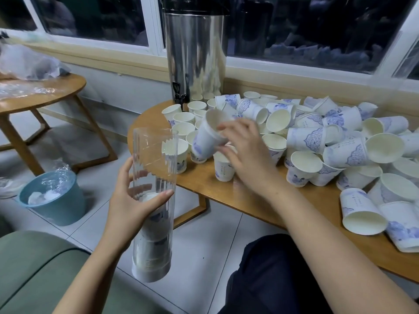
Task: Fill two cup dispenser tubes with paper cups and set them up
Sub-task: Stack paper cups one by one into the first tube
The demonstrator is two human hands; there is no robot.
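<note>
Head view

1. Left grip [129,200]: at lower centre-left of the frame, thumb and fingers curled round the dispenser tube [155,159] at about mid-height. The tube is clear and ribbed, near upright with its open end at the top, and is held off the worktop [226,189], above the tiled floor [204,234].
2. Tube contents: a nested cup stack [154,250] fills the lower part, down to a white base. The upper part holds no cups.
3. Right grip [244,152]: at frame centre, over the left end of the worktop. Fingertips and thumb pinch one paper cup [208,137] near its rim. The cup is tilted, mouth toward the upper right, base toward the lower left. Whether it touches the cups beneath cannot be told.
4. Cup supply: a group of upright cups [183,118] stands at the left end of the worktop, just beside the held cup. A loose pile of cups [328,137], white with blue print, most lying on their sides, covers the worktop toward the right edge of the frame.
5. Surroundings: a steel urn [195,53] stands at upper centre behind the upright cups, spigot [179,96] at its base. A smaller round worktop [45,87] at upper left carries clear plastic wrapping [29,64]. A blue bin [54,200] sits on the floor at left. A green cushion [34,268] fills the lower left corner
</note>
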